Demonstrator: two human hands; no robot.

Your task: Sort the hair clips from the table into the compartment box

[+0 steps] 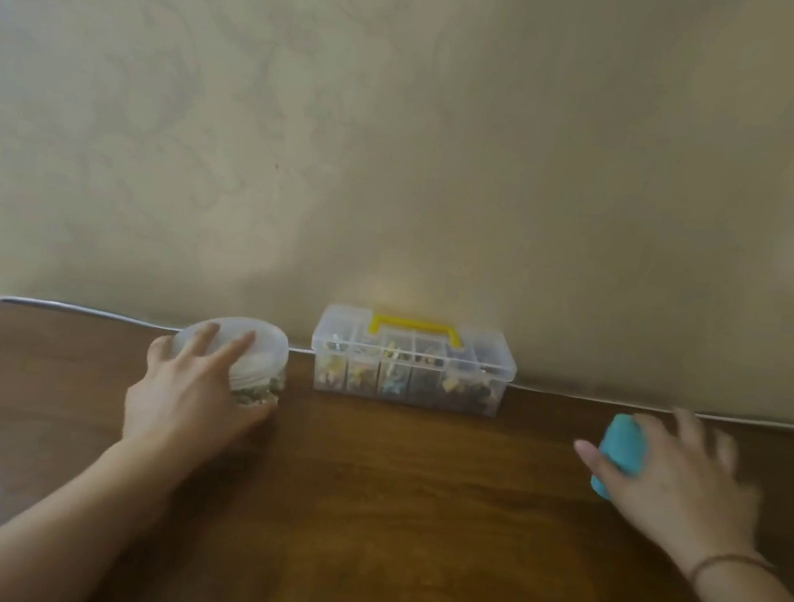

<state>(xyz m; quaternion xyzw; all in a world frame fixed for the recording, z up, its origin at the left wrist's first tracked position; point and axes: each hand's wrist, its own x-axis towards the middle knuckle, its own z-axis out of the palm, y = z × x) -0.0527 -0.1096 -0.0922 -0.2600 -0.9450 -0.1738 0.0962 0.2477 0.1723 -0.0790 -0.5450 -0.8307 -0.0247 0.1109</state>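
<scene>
Wood table (361, 496) | L grip (192, 401) clasps round tub (247, 362) | R grip (679, 470) curled round blue obj (622, 443)

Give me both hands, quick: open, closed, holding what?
Left hand: grips the round lidded container, fingers on its lid.
Right hand: blurred, on the teal object; grip cannot be told.

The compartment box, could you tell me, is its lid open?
No, the compartment box has its clear lid down flat, with the yellow handle lying on top.
</scene>
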